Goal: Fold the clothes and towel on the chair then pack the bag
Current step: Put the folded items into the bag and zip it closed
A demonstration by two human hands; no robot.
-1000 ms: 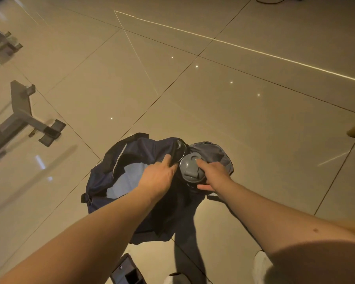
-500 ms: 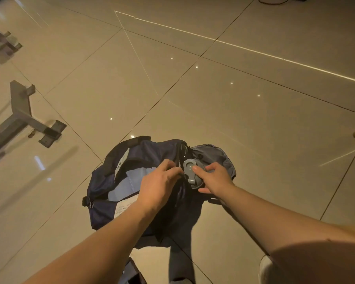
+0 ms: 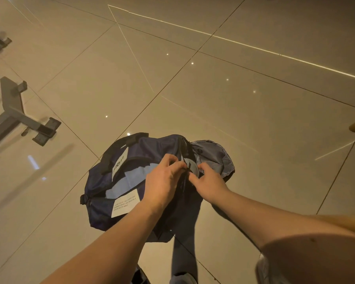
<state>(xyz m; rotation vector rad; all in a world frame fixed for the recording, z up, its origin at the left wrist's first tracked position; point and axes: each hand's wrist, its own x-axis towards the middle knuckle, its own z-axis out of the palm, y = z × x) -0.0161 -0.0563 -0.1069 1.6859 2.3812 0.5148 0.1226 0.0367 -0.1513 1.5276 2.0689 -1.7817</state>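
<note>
The navy bag (image 3: 103,193) lies on the floor (image 3: 234,99); a grey bottle lid (image 3: 191,166) shows in its end pocket, between both sets of fingertips. The left hand (image 3: 162,181) pinches the bag's pocket edge; the right hand (image 3: 209,181) curls at the lid, grip unclear; a metal stand (image 3: 19,117) sits far left.

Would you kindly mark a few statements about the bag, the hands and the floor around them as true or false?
1. The navy bag sits on the tiled floor. True.
2. Only the left hand is at the bag. False: the right hand is there too.
3. A grey lid shows between the hands. True.
4. The metal stand is right of the bag. False: it is to its left.
</note>
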